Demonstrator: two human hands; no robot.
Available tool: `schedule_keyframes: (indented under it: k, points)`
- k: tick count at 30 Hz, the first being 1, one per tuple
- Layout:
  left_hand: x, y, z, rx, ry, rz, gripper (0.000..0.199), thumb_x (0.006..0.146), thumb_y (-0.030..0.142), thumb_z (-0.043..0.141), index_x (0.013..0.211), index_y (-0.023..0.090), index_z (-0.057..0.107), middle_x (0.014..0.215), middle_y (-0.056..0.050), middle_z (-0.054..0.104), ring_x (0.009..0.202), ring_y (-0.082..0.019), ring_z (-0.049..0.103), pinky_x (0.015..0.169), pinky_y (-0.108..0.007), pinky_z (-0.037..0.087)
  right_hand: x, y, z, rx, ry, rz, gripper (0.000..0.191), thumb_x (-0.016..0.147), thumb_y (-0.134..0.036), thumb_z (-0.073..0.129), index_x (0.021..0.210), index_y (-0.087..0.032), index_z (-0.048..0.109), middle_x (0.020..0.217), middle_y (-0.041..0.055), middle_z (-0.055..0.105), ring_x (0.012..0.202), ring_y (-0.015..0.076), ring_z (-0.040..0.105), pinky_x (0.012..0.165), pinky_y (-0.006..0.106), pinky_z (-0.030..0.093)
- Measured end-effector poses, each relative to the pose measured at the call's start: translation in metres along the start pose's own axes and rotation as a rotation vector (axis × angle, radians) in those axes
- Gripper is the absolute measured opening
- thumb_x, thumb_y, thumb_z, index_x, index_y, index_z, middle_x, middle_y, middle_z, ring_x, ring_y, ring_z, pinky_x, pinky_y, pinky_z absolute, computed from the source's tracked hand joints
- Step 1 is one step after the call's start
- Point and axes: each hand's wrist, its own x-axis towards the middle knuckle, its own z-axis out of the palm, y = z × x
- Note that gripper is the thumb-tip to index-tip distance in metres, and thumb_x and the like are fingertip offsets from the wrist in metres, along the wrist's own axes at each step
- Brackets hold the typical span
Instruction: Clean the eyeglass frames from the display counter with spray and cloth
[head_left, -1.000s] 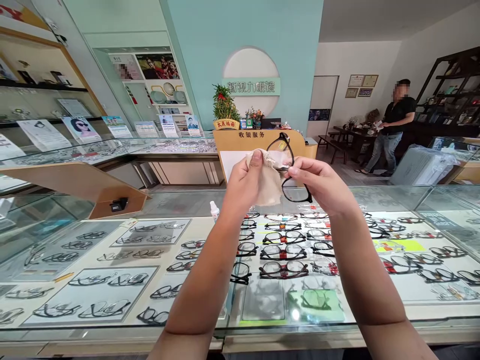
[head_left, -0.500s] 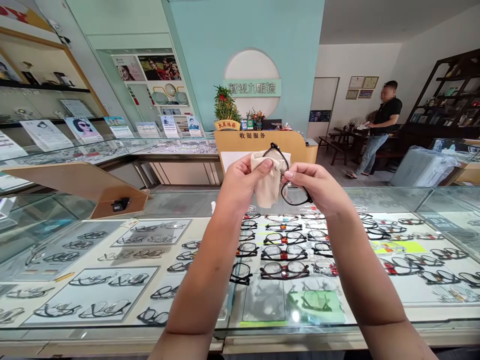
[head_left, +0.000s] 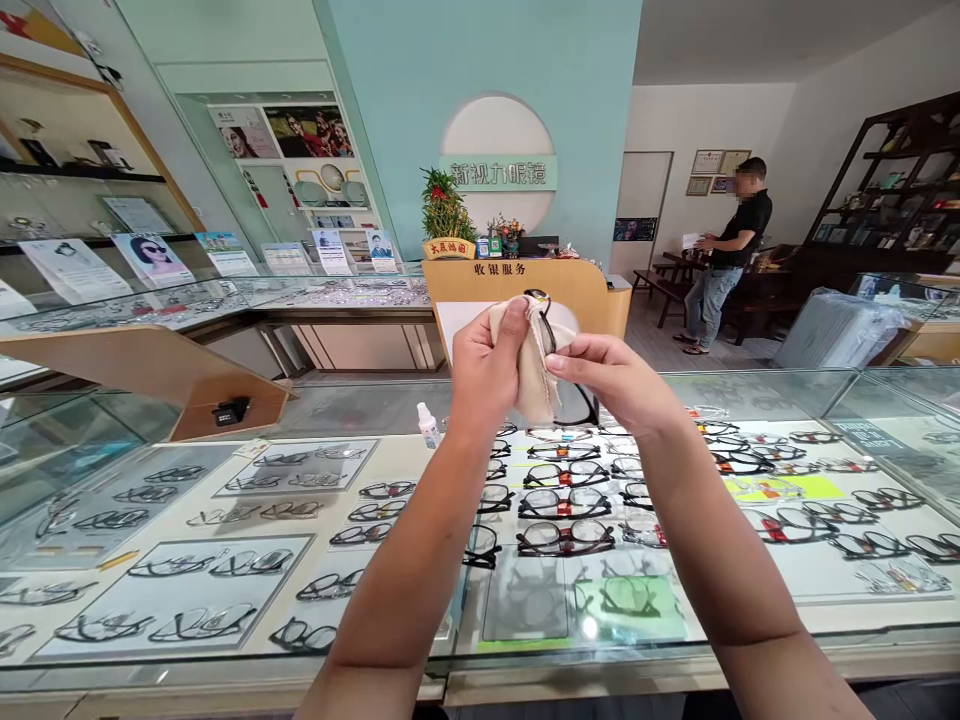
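In the middle of the head view, a pair of black-framed eyeglasses (head_left: 577, 408) is held up above the glass counter. My left hand (head_left: 486, 362) is closed on a cream cleaning cloth (head_left: 534, 375), its thumb pressing the cloth over the upper part of the frame. One lens is largely covered by the cloth. My right hand (head_left: 611, 375) pinches the glasses near the middle of the frame, thumb and fingertips together. The lower lens hangs below the right fingers, partly hidden by the cloth and hand.
Under my forearms, a glass display counter (head_left: 457, 655) holds rows of eyeglasses (head_left: 566, 538). A small white bottle (head_left: 428, 426) stands by my left forearm. At left is a slanted wooden panel (head_left: 150, 365). A person in black (head_left: 739, 250) stands far right near a wrapped suitcase (head_left: 840, 330).
The glasses have turned, so the lower lens sits further left and more behind the cloth. The bottle now shows fully. In the background, the person has shifted left.
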Motion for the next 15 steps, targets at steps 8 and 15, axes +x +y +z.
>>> schedule_keyframes:
  k: [8, 15]
  points:
    - [0.005, 0.021, -0.025, -0.039, -0.471, -0.189, 0.046, 0.076, 0.046, 0.097, 0.107, 0.02, 0.075, 0.093, -0.006, 0.079, 0.073, -0.018, 0.072, 0.067, -0.028, 0.059, -0.002, -0.011, -0.009, 0.06, 0.005, 0.024, 0.026, 0.078, -0.045, 0.092, 0.074, -0.021, 0.083, 0.075, 0.0009, 0.075, 0.064, 0.0119, 0.058, 0.063, 0.028, 0.048]
    - [-0.005, 0.004, 0.001, 0.057, -0.087, 0.022, 0.044, 0.083, 0.062, 0.087, 0.082, 0.02, 0.07, 0.073, -0.001, 0.069, 0.062, -0.015, 0.062, 0.058, -0.028, 0.05, 0.001, -0.002, -0.003, 0.088, -0.001, 0.046, 0.031, 0.072, -0.048, 0.096, 0.079, -0.021, 0.082, 0.077, 0.0008, 0.074, 0.071, 0.0142, 0.061, 0.066, 0.029, 0.049]
